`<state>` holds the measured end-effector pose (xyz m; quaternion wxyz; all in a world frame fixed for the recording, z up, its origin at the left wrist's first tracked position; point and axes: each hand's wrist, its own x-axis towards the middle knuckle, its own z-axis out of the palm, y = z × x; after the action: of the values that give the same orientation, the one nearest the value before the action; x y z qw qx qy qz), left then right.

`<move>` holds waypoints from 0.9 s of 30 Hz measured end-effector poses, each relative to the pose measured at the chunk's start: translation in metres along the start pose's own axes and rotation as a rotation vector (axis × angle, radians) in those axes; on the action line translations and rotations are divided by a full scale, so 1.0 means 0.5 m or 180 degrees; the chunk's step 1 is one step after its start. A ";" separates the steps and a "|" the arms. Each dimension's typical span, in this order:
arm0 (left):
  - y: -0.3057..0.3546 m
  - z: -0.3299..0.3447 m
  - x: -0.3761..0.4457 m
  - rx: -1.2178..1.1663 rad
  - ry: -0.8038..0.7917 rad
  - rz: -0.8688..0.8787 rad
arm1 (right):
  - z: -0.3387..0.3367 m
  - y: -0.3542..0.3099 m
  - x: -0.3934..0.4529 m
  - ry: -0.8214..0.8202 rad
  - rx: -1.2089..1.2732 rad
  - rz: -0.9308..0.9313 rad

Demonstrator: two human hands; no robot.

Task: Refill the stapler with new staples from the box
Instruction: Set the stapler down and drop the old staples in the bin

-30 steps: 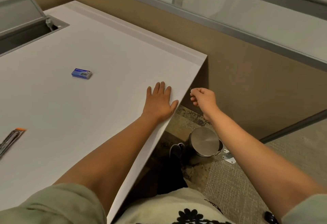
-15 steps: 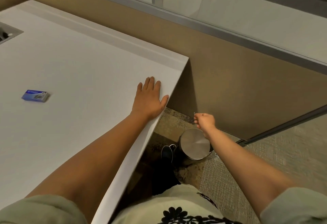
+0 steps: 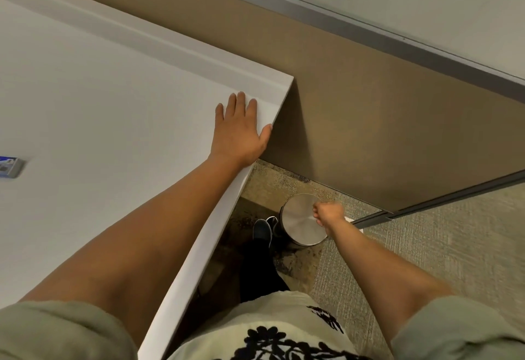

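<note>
Our left hand (image 3: 237,132) flat on table (image 3: 113,98) edge, bracing lean. Right hand (image 3: 326,213) curled over bin lid (image 3: 301,223), contents unclear, likely dumping scrap. Staple box (image 3: 10,167) far left on table; stapler out of view.

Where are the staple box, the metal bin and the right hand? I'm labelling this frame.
staple box (image 3: 10,167): head view, on its blue top, at the frame's left edge.
metal bin (image 3: 298,223): head view, on the bare brushed lid.
right hand (image 3: 328,213): head view, on the back of the hand, above the lid.
</note>
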<state>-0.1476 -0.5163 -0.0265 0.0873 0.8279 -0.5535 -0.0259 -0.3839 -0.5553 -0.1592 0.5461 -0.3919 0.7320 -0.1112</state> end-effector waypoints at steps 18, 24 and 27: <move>0.015 -0.004 0.036 -0.0019 0.0023 0.0005 | 0.014 0.037 0.035 -0.0024 -0.0056 0.0312; 0.015 -0.005 0.037 -0.0022 0.0011 -0.0001 | 0.011 0.044 0.048 0.0041 0.0059 0.0404; 0.014 -0.006 0.038 -0.0025 0.0023 0.0023 | 0.006 0.041 0.054 0.0073 0.0228 0.0516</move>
<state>-0.1464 -0.5359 -0.0215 0.0926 0.8256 -0.5561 -0.0248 -0.3931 -0.5594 -0.1918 0.5587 -0.3102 0.7630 -0.0972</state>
